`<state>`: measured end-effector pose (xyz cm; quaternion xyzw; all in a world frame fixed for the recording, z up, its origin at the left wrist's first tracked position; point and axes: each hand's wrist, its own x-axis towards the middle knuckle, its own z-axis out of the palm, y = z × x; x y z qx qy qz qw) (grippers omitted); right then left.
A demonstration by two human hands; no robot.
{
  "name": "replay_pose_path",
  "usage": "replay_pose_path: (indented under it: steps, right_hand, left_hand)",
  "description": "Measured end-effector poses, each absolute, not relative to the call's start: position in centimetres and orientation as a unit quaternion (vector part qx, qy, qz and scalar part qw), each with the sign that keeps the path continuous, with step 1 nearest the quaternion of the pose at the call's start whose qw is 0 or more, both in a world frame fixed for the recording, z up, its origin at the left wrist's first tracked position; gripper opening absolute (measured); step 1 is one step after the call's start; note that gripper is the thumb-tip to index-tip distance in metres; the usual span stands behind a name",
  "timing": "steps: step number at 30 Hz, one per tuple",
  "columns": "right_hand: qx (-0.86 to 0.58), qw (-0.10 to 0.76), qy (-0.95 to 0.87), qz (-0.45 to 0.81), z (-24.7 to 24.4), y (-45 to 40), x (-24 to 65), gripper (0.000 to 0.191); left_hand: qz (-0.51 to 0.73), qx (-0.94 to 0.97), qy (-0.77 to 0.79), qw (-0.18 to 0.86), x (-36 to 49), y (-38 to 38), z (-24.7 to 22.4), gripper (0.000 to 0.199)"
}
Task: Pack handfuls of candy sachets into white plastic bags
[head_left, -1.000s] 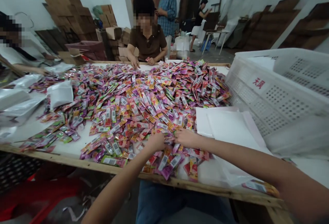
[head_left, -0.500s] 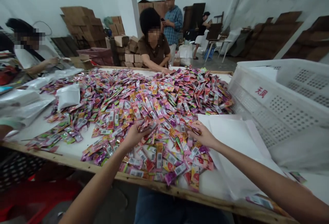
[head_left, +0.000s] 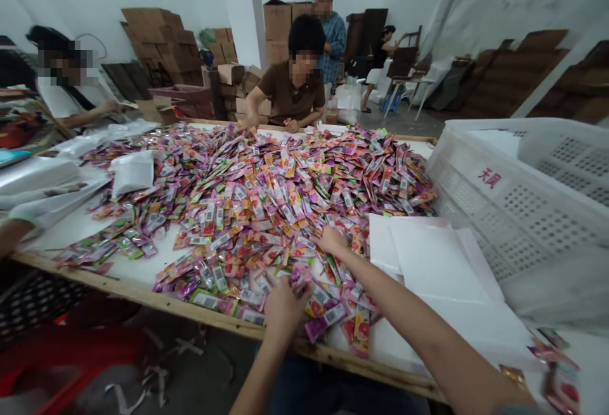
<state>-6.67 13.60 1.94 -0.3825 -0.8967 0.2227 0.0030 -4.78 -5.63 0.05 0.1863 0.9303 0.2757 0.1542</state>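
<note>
A broad heap of small, shiny sachets [head_left: 257, 205] in pink, purple, orange and green, some with barcodes and fruit pictures, covers much of the white-topped table [head_left: 157, 263]. Near the front edge, my left hand [head_left: 281, 307] is closed around a few sachets [head_left: 299, 277] that stick up from its fingers. My right hand [head_left: 333, 242] reaches farther into the heap, its back toward me and its fingers down among the sachets. Those fingertips are hidden and slightly blurred. White sheets or flat bags [head_left: 442, 263] lie beside my right forearm.
A white perforated crate [head_left: 514, 193] stands at the right. A silvery white pouch [head_left: 133, 172] rests on the heap's left. Across the table, a person in a brown shirt [head_left: 295, 94] touches the sachets. Another person [head_left: 71, 85] sits at far left, above a red stool [head_left: 71, 358].
My left hand has come right and nearer, still with sachets. My right hand has moved left, deeper into the heap. The person opposite has shifted a hand toward the heap's left.
</note>
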Motion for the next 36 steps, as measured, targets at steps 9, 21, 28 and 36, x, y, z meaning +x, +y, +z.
replay_pose_path:
  steps: [9, 21, 28, 36]
  right_hand:
    - [-0.291, 0.101, -0.924, 0.226, 1.2, 15.6, -3.3, 0.035]
    - [-0.329, 0.094, -0.895, 0.288, 2.8, 16.0, 1.3, 0.032]
    - [-0.382, -0.061, -0.899, 0.205, 1.4, 11.8, -0.8, 0.026]
    - [-0.387, -0.022, -0.817, 0.426, 2.8, 15.6, 1.1, 0.024]
  left_hand:
    - [0.319, 0.529, 0.781, 0.094, -4.5, -7.6, -1.1, 0.031]
    - [0.430, 0.422, 0.782, 0.159, -14.1, -10.5, 2.2, 0.028]
    - [0.164, 0.476, 0.834, 0.227, -12.8, -6.2, -0.5, 0.033]
    - [0.481, 0.440, 0.748, 0.126, -13.7, -9.9, -0.6, 0.017]
